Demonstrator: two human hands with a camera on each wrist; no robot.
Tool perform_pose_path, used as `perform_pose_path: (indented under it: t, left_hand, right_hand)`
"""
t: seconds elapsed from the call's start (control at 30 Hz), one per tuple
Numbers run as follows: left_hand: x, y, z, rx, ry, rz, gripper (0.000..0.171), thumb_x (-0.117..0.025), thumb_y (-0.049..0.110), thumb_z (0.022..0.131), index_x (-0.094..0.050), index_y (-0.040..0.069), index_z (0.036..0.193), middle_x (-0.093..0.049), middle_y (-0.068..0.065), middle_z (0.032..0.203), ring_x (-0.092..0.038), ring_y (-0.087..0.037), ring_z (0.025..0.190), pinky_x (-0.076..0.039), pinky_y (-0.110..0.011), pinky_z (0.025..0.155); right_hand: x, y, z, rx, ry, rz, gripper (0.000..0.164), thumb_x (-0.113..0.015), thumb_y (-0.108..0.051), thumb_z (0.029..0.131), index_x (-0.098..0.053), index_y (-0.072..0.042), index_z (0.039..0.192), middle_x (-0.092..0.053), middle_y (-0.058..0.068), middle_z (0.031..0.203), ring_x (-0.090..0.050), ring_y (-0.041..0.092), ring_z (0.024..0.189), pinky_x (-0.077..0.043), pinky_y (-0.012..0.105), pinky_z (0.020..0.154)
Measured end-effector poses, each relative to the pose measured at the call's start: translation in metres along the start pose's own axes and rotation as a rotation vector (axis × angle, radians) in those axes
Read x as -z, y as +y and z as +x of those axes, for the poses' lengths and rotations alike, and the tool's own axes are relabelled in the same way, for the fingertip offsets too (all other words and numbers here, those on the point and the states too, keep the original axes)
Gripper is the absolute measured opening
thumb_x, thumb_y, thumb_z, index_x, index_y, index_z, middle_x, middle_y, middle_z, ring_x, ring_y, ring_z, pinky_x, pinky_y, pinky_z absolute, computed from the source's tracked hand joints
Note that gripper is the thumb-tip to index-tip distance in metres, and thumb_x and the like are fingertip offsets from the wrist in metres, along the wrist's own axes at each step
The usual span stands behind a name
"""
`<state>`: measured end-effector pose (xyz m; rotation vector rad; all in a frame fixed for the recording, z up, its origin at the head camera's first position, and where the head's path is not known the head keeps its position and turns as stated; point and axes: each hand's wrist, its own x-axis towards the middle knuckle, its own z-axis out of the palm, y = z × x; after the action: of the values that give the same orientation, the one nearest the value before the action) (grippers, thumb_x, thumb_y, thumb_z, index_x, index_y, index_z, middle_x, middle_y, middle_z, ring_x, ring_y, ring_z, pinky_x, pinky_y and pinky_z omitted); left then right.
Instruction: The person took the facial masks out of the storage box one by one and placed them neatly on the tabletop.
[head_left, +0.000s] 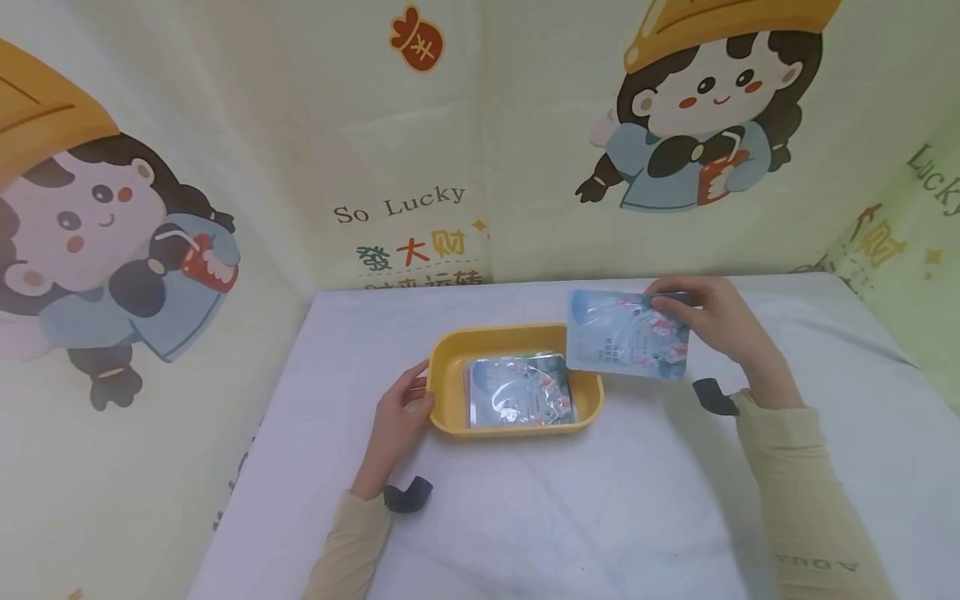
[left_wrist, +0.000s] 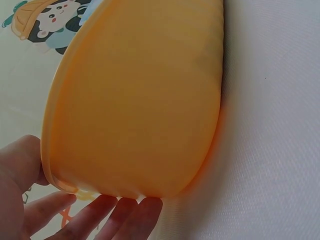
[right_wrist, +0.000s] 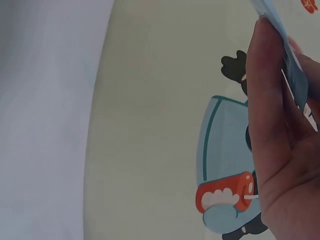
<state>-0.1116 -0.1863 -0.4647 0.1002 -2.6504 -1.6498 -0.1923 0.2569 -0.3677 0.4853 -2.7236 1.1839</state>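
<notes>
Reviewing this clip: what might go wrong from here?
1. The flat, glossy light-blue floral pouch might slip or droop, since the right hand pinches it only near one end.
2. If lowered straight down, it may catch on the rounded yellow tray, whose rim it overlaps in the head view.
3. The tray might shift, as the left hand holds just one end.

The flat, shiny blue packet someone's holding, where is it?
In the head view, the packet is right of centre, pinched by the right hand and overlapping the yellow rounded plastic tub.
</notes>
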Motion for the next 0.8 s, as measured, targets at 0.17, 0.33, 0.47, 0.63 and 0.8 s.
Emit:
perform_pose_path:
  t: [0.17, 0.33, 0.47, 0.63, 0.8]
  left_hand:
    - [-0.001, -0.002, 0.001, -0.005, 0.002, 0.002, 0.052, -0.060, 0.018, 0.092, -0.053, 0.024, 0.142, -0.064, -0.009, 0.127, -0.062, -0.027, 0.116, -0.057, -0.040, 0.093]
    - [0.000, -0.002, 0.001, 0.009, -0.004, -0.006, 0.051, -0.060, 0.018, 0.092, -0.053, 0.027, 0.142, -0.064, -0.008, 0.127, -0.061, -0.026, 0.117, -0.057, -0.040, 0.093]
    - [0.000, -0.002, 0.001, 0.021, -0.010, -0.001, 0.052, -0.060, 0.018, 0.093, -0.052, 0.027, 0.143, -0.063, -0.008, 0.129, -0.060, -0.026, 0.119, -0.056, -0.040, 0.094]
    - [0.000, -0.002, 0.001, 0.029, -0.010, -0.003, 0.052, -0.060, 0.019, 0.093, -0.052, 0.028, 0.143, -0.062, -0.007, 0.130, -0.060, -0.025, 0.119, -0.056, -0.040, 0.095]
    - [-0.001, -0.002, 0.000, 0.025, -0.004, -0.001, 0.051, -0.060, 0.019, 0.093, -0.052, 0.028, 0.143, -0.063, -0.007, 0.130, -0.061, -0.025, 0.119, -0.056, -0.040, 0.095]
  right_hand:
    - [0.005, 0.006, -0.001, 0.021, 0.018, -0.009, 0.022, -0.067, -0.009, 0.093, -0.072, -0.008, 0.114, -0.070, 0.011, 0.111, -0.058, 0.001, 0.086, -0.044, 0.009, 0.074]
    - [0.009, 0.010, -0.002, 0.014, 0.034, -0.028, 0.022, -0.067, -0.013, 0.093, -0.071, -0.008, 0.114, -0.069, 0.013, 0.111, -0.057, 0.000, 0.085, -0.043, 0.007, 0.074]
    - [0.012, 0.012, -0.003, 0.002, 0.032, -0.030, 0.022, -0.067, -0.014, 0.094, -0.071, -0.007, 0.115, -0.068, 0.014, 0.113, -0.057, -0.001, 0.086, -0.042, 0.006, 0.075]
    - [0.014, 0.015, -0.004, -0.017, 0.024, -0.033, 0.023, -0.066, -0.015, 0.094, -0.071, -0.008, 0.115, -0.068, 0.014, 0.114, -0.056, -0.001, 0.087, -0.040, 0.006, 0.077]
    - [0.018, 0.019, -0.007, -0.028, 0.028, -0.046, 0.023, -0.066, -0.015, 0.094, -0.070, -0.008, 0.116, -0.068, 0.013, 0.115, -0.055, -0.003, 0.088, -0.039, 0.006, 0.077]
